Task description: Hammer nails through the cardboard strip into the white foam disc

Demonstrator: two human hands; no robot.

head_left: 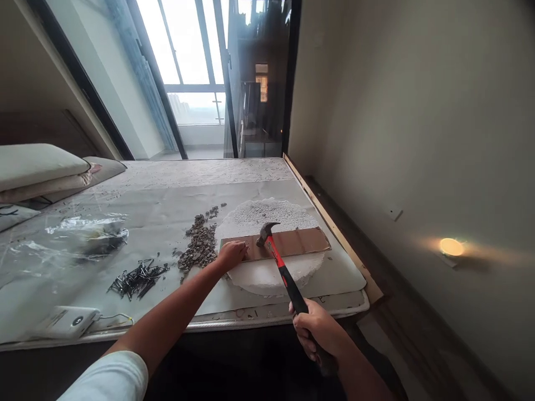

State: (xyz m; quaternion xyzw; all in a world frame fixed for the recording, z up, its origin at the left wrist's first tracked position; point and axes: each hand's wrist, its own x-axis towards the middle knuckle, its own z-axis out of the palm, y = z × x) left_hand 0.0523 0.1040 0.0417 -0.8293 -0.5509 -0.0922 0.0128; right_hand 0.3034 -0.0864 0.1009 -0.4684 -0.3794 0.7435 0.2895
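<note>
My right hand (314,329) is wrapped round the black lower handle of a claw hammer (281,262) with a red upper shaft. The hammer's head is over a flat brown wooden board (298,241), close to my left fingers; whether it touches the board I cannot tell. My left hand (233,254) rests at the board's left end with its fingers pinched together. Whatever is between those fingertips is too small to make out. Under the board lies a round white slab (271,274) with a rough, pitted top and ragged rim.
Grey stone chips (197,248) are heaped left of the slab. Dark nails (137,278) lie in a pile nearer me, with clear plastic wrap (90,231) behind. A white device with a cable (69,322) sits at the mattress's front left. A wooden rail (321,209) edges the right.
</note>
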